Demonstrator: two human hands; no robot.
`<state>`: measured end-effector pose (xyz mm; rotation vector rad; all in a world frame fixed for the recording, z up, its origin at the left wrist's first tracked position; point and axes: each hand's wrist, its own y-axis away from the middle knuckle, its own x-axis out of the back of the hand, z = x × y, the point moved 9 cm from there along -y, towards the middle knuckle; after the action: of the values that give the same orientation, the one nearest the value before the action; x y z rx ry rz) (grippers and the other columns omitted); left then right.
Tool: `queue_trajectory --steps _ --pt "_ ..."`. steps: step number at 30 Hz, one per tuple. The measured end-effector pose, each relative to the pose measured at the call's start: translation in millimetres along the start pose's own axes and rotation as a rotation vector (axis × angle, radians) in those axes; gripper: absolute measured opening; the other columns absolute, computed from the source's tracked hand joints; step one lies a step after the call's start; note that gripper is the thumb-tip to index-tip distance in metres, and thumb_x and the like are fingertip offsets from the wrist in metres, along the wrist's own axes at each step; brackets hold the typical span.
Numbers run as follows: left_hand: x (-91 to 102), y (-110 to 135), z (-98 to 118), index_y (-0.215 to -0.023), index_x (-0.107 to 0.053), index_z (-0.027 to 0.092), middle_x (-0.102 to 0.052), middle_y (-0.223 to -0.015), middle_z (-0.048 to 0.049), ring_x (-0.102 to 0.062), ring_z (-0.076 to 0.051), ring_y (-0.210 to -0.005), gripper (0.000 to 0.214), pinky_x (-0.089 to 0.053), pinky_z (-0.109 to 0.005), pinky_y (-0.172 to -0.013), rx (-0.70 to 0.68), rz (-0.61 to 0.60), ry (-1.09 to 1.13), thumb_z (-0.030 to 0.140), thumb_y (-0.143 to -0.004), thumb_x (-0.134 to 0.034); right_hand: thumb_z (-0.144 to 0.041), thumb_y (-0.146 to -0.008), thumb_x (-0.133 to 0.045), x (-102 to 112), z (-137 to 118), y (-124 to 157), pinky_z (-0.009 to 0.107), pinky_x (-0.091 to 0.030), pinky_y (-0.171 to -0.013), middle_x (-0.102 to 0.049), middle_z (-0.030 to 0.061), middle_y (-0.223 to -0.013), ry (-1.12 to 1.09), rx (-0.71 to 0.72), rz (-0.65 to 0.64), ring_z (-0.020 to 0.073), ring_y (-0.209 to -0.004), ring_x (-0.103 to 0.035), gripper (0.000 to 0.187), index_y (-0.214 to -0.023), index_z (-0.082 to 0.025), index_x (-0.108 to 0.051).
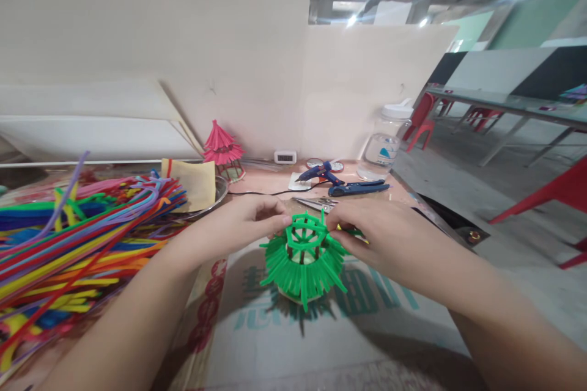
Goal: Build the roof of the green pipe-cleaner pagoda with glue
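A small green pavilion model (306, 269), built of fuzzy pipe cleaners with brown posts, stands upright in front of me on printed cardboard (247, 354). Its lower roof flares out in strips, and a smaller ring frame rises above. My left hand (257, 218) is closed, thumb and fingers pinching at the ring's upper left edge. At the upper right edge is my right hand (360, 226), its fingers pressed together; a bit of yellow and dark green shows by them, too small to name. Scissors (316, 203) lie just behind the model.
Colourful pipe cleaners (92, 238) heap at the left, beside a metal dish (221, 190) with tan sandpaper-like sheet. Behind stand a pink pagoda model (223, 149), small digital clock (285, 157), blue glue gun (321, 173), blue-handled pliers-like tool (360, 187) and water bottle (383, 143).
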<state>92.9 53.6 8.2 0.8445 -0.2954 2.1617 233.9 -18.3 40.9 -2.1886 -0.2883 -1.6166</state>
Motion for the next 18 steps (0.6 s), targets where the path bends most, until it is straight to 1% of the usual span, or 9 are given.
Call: queue_trajectory --steps 8,13,18 --pt "-0.8 0.5 2.0 -0.09 -0.064 0.019 -0.065 -0.081 0.0007 -0.058 -0.015 -0.072 0.037 -0.044 -0.023 -0.066 -0.013 -0.005 0.019 0.055 -0.095 -0.053 -0.02 -0.095 -0.055 -2.8 -1.7 -1.5 0.03 -0.032 -0.065 -0.066 -0.0014 -0.08 0.023 0.025 0.033 0.0154 -0.074 -0.059 0.011 -0.086 -0.022 -0.062" --pt "-1.0 0.3 2.9 -0.089 -0.064 0.019 -0.064 -0.08 0.0003 -0.057 -0.015 -0.071 0.038 -0.044 -0.023 -0.065 0.0 -0.006 0.006 0.056 -0.094 -0.053 -0.019 -0.092 -0.055 -3.6 -4.5 -2.4 0.03 -0.032 -0.065 -0.065 -0.0001 -0.078 0.024 0.058 0.077 0.0157 -0.072 -0.059 0.01 -0.084 -0.02 -0.061" --pt "-2.7 -1.5 4.6 -0.089 -0.064 0.019 -0.063 -0.078 0.0006 -0.057 -0.015 -0.07 0.038 -0.044 -0.023 -0.063 -0.027 -0.018 0.019 0.055 -0.095 -0.052 -0.018 -0.091 -0.055 -3.3 -4.8 -2.6 0.031 -0.031 -0.064 -0.063 -0.0012 -0.074 0.038 0.044 0.099 0.0155 -0.069 -0.055 0.011 -0.081 -0.021 -0.058"
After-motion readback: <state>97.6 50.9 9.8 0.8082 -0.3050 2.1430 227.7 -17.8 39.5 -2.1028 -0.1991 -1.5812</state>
